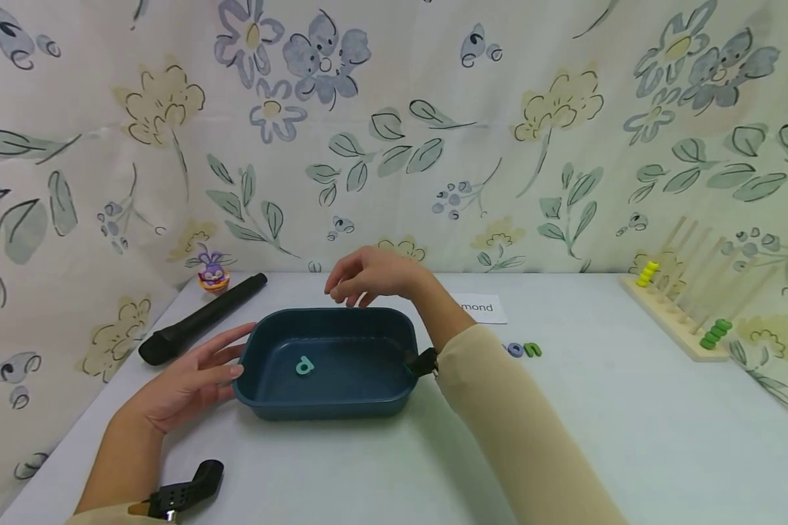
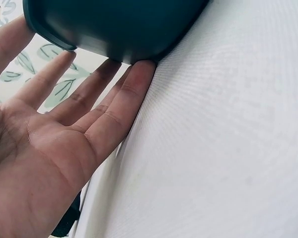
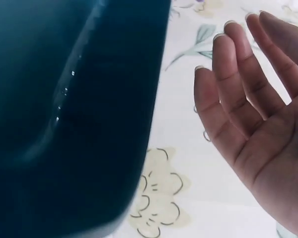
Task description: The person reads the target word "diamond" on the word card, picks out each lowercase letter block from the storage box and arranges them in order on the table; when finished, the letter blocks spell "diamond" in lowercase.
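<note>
A dark blue rectangular plastic basin (image 1: pixel 328 410) stands on the white table, with one small teal letter (image 1: pixel 303 368) lying on its floor. My left hand (image 1: pixel 197 379) rests its extended fingertips against the basin's left end. In the left wrist view, the fingers (image 2: pixel 134 84) touch the basin's outer wall and rim without curling round it. Over the far rim hovers my right hand (image 1: pixel 382 275), its fingers loosely bent. The right wrist view shows that palm (image 3: pixel 283 163) bare, apart from the basin wall (image 3: pixel 124 99).
Right of the basin lie a purple letter (image 1: pixel 515 350) and a green letter (image 1: pixel 532 349), partly behind my sleeve. A card (image 1: pixel 489 309) reading "mond" is half hidden. A black microphone (image 1: pixel 203 319) and purple rabbit figure (image 1: pixel 213 271) stand left; a bead-peg board (image 1: pixel 676 321) sits right.
</note>
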Demonstrator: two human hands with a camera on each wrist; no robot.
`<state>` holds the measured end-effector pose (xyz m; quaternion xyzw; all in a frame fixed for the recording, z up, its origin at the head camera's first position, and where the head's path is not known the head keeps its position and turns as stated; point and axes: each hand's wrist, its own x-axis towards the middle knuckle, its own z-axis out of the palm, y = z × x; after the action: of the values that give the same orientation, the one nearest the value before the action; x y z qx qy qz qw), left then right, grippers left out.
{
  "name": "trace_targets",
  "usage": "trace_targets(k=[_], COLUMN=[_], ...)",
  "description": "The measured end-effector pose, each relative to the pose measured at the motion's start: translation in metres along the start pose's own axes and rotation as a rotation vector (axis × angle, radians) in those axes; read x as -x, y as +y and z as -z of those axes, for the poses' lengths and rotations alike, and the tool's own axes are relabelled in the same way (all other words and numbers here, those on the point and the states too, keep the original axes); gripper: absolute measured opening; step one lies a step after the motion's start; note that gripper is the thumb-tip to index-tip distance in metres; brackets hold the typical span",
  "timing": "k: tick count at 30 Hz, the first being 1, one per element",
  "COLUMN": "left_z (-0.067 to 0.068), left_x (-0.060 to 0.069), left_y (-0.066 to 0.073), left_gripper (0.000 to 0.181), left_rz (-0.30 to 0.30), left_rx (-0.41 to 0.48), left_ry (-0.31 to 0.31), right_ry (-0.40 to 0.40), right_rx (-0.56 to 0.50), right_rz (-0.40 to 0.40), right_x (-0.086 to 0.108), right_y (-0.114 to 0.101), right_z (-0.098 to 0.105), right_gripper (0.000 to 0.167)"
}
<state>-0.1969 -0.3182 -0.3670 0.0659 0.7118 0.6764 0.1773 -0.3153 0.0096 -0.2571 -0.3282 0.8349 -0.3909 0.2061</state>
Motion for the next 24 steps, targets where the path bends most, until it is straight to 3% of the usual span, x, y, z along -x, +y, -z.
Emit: trace_targets(k=[6,24], left_z=[-0.001,0.002], left_x=[0.000,0.001], left_y=[0.000,0.001], left_gripper=[0.072,0.071], left_rz=[-0.003,0.011], left_rx=[0.010,-0.006], left_ry=[-0.007,-0.016], right_ry=[-0.077,-0.309], right_rx=[0.097,0.175], right_rz=[-0.035,-0.111], right_x=[-0.012,-0.035], right_y=[-0.002,0.000], right_z=[-0.010,-0.037], right_gripper=[0.021,0.033])
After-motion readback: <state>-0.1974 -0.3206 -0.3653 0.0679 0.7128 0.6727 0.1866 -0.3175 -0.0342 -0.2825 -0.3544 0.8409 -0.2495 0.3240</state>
